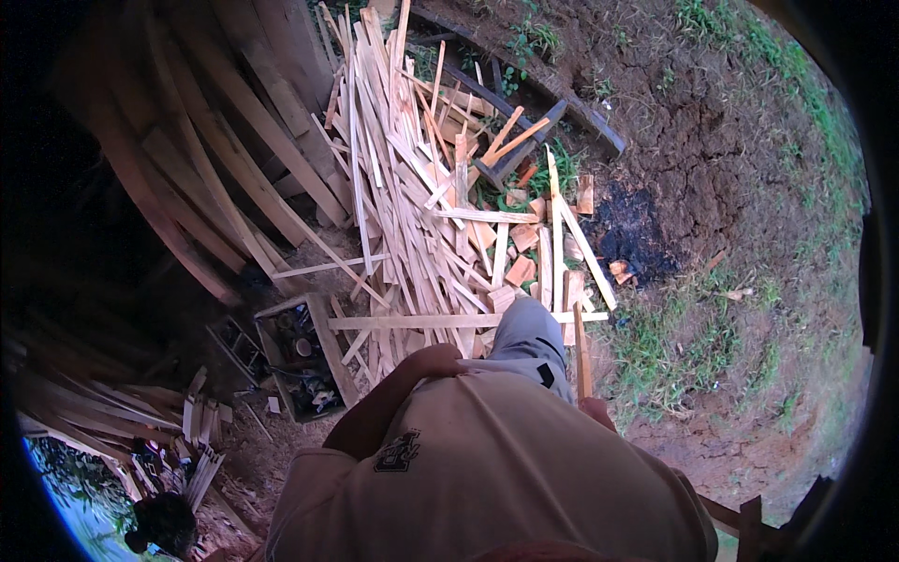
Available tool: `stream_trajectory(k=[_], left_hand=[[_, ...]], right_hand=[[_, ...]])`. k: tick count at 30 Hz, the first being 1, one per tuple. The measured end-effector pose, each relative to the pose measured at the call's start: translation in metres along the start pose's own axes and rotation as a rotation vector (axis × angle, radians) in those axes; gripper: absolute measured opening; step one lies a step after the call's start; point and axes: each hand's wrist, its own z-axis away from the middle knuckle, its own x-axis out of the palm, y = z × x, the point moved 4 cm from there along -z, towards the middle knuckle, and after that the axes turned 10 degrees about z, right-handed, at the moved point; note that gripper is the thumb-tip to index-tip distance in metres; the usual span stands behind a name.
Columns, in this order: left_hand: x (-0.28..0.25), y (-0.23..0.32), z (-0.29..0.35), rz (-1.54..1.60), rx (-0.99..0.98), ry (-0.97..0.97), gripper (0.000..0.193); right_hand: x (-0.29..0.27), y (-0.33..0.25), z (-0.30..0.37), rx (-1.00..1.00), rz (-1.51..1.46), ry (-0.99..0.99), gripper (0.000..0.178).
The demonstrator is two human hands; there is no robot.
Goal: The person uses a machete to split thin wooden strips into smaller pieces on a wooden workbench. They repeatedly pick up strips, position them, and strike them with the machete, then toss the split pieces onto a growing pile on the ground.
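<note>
My right hand (pixel 596 411) shows only in part beside my shirt, closed around a wooden strip (pixel 583 361) that points away from me. My left hand (pixel 442 360) rests at my waist by the shirt's hem. Its fingers are hidden, so whether it holds anything does not show. Ahead of my bent grey-trousered knee (pixel 532 330) lies a large heap of thin wooden strips (pixel 398 206). One long strip (pixel 412 321) lies crosswise at the heap's near side. Short wood offcuts (pixel 522 270) are scattered at the heap's right.
Long boards (pixel 215 159) lean at the far left. A wooden crate (pixel 323 351) of dark odds and ends stands to my left. A dark beam frame (pixel 524 145) lies beyond the offcuts. A blackened patch (pixel 635 232) marks the bare, grassy ground (pixel 730 178) at right.
</note>
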Motion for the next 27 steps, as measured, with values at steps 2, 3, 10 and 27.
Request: stream_trajectory(k=[2, 3, 10, 27], left_hand=[[-0.037, 0.035, 0.020, 0.013, -0.002, -0.042, 0.043], [-0.047, 0.030, 0.024, 0.021, -0.008, -0.075, 0.043], [-0.055, 0.128, 0.071, 0.198, 0.341, 0.003, 0.043], [-0.045, 0.123, 0.107, -0.036, -0.124, 0.073, 0.051]], right_hand=[[0.007, 0.010, -0.004, -0.005, -0.006, -0.005, 0.028], [0.010, -0.001, -0.010, -0.037, 0.005, -0.014, 0.028], [0.022, 0.002, -0.026, -0.089, 0.007, -0.032, 0.029], [0.042, -0.035, -0.032, -0.158, 0.046, -0.064, 0.030]])
